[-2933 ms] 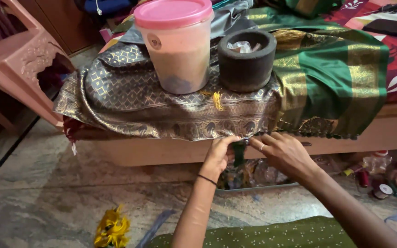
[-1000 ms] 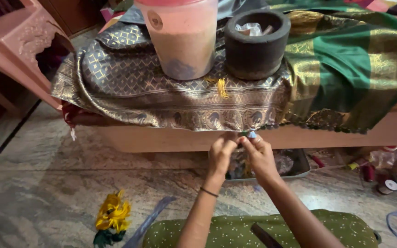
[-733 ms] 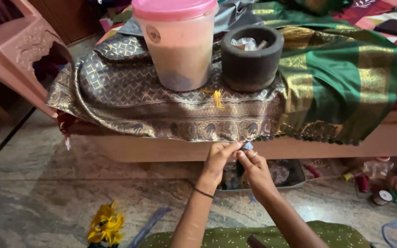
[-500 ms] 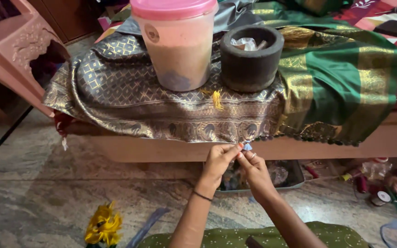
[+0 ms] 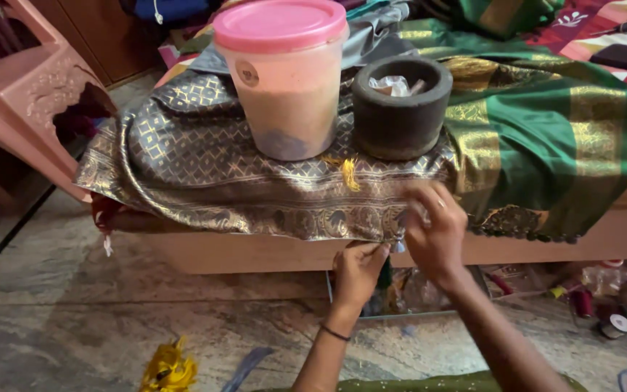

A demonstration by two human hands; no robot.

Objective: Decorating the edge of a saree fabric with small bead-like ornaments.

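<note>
While the left hand [image 5: 358, 270] pinches the hanging edge of the brocade cloth [image 5: 255, 189], the right hand [image 5: 435, 234] grips it just beside.

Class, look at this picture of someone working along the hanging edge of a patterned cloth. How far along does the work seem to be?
Done: one yellow tassel already hangs from the grey-gold cloth, which a pink-lidded tub and a stone mortar pin to the bed. In hand: the left hand and right hand pinch the cloth's lower border. Left: the border to either side shows no tassels; yellow thread lies on the floor.
</note>
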